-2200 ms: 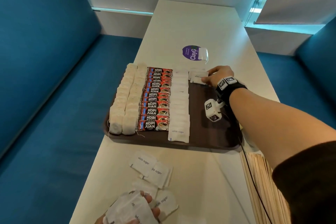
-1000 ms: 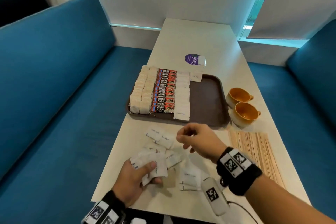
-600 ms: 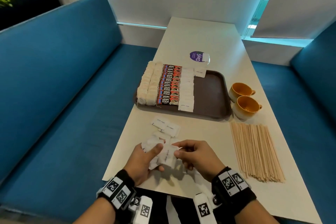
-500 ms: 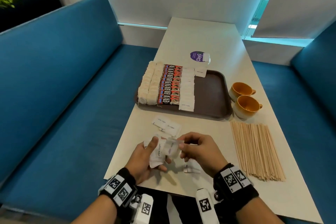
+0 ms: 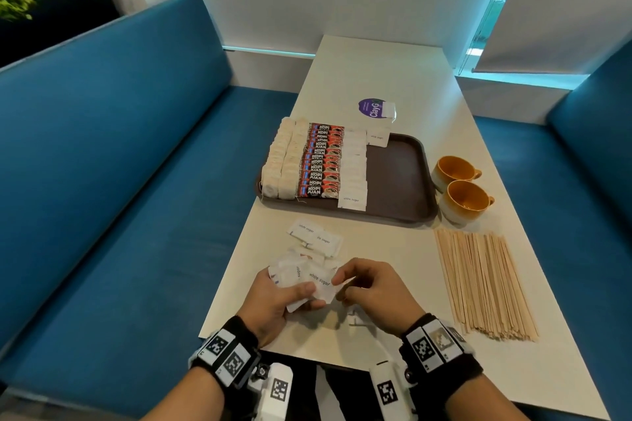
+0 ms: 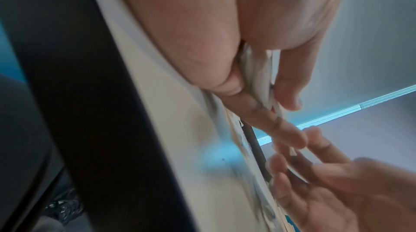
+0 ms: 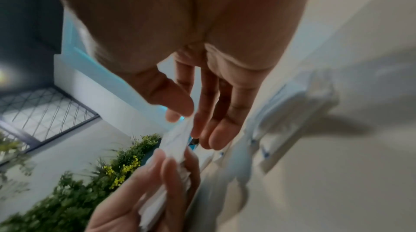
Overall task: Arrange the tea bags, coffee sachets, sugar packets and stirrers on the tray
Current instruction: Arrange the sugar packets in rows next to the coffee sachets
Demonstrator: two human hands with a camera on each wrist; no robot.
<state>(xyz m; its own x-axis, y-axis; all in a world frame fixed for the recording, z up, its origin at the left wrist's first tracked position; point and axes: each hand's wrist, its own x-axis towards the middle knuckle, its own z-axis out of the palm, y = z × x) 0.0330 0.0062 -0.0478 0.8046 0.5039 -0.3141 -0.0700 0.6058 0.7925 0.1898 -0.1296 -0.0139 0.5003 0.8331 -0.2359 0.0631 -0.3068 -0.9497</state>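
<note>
A brown tray (image 5: pixel 398 178) holds rows of tea bags (image 5: pixel 283 162), red coffee sachets (image 5: pixel 321 164) and white sugar packets (image 5: pixel 354 174). One more packet (image 5: pixel 378 137) lies at the tray's far edge. Near the table's front edge my left hand (image 5: pixel 273 301) grips a stack of sugar packets (image 5: pixel 301 278) (image 6: pixel 258 75). My right hand (image 5: pixel 367 290) pinches the top sugar packet (image 5: pixel 323 284) (image 7: pixel 178 139) of that stack between thumb and fingers. Loose sugar packets (image 5: pixel 314 239) lie between my hands and the tray. Wooden stirrers (image 5: pixel 482 280) lie on the table at the right.
Two orange cups (image 5: pixel 460 188) stand right of the tray. A purple round label (image 5: pixel 374 108) lies beyond it. Blue bench seats (image 5: pixel 119 181) flank the white table (image 5: pixel 379 68). More packets (image 5: pixel 357 318) lie under my right hand.
My right hand left the packet at the tray's far edge and drew back to the front of the table. It now pinches the top packet of the stack in my left hand.
</note>
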